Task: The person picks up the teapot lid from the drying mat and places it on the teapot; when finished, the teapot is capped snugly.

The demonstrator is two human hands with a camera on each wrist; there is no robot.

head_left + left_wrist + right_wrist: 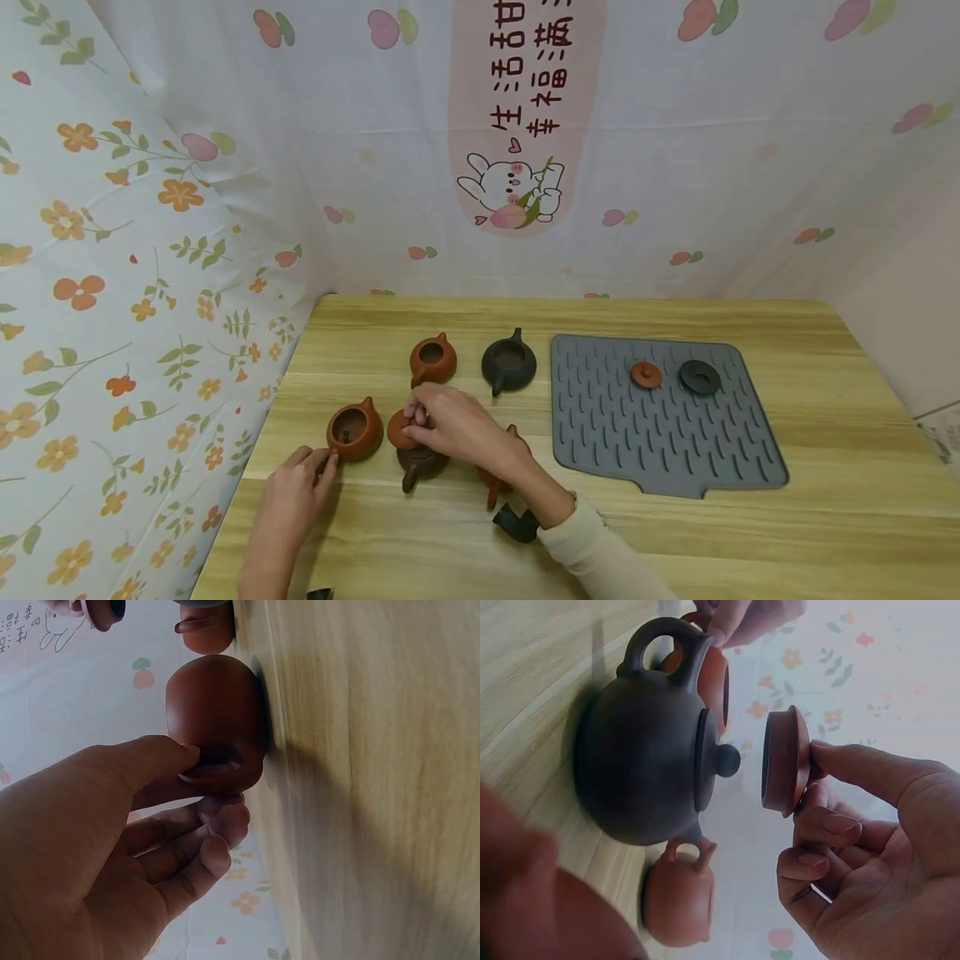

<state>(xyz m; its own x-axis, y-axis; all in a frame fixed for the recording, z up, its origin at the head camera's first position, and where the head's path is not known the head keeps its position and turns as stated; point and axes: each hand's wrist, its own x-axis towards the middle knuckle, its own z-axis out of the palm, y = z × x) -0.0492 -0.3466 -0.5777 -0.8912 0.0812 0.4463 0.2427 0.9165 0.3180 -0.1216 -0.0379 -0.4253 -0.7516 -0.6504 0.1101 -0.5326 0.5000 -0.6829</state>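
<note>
My left hand [292, 492] pinches the handle of a lidless reddish-brown teapot [370, 444] on the left of the table; in the left wrist view, the thumb presses on top of the handle [221, 778]. My right hand [459, 423] holds a reddish-brown teapot lid [787, 761] by its knob, with thumb and fingers. In the right wrist view, the lid is tipped on edge beside a dark brown teapot [634, 765], which wears its own lid [705, 761]. From the head view, the held lid overlaps that dark teapot, just right of the lidless one.
Behind stand a small open orange-brown teapot [448, 360] and an open black teapot [517, 377]. Another reddish teapot [489, 483] is partly under my right forearm. On the grey mat [660, 442] lie a red lid [647, 375] and a black lid [700, 377].
</note>
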